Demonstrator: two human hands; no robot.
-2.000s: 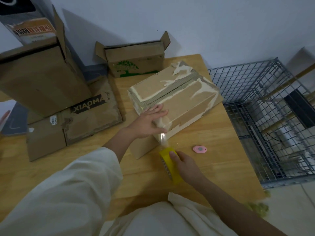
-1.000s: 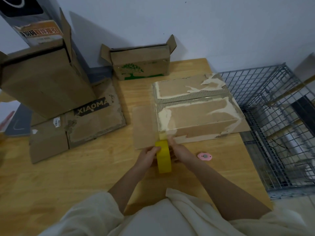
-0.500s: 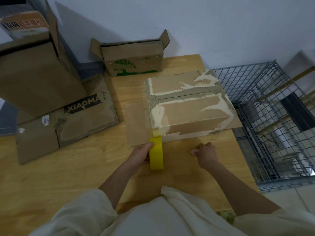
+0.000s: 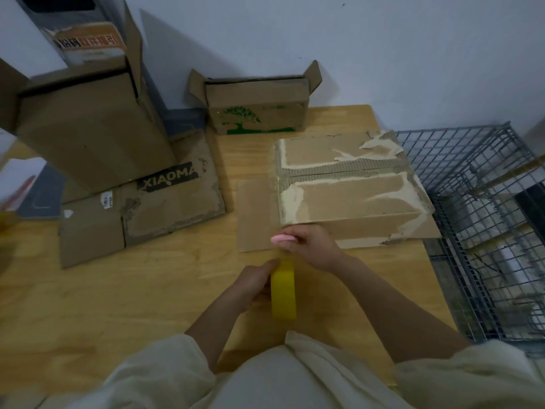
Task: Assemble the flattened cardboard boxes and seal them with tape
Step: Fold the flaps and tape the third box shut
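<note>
While left hand [image 4: 254, 286] grips tape roll [image 4: 283, 293], right hand [image 4: 311, 246] pinches half-hidden pink cutter [image 4: 282, 239].

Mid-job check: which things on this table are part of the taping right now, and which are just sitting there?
In use: yellow tape roll in left hand; pink cutter in right hand; box being sealed.

Lying about: tree-print box; flattened XIAOMA box; tall box; wire cage.
</note>
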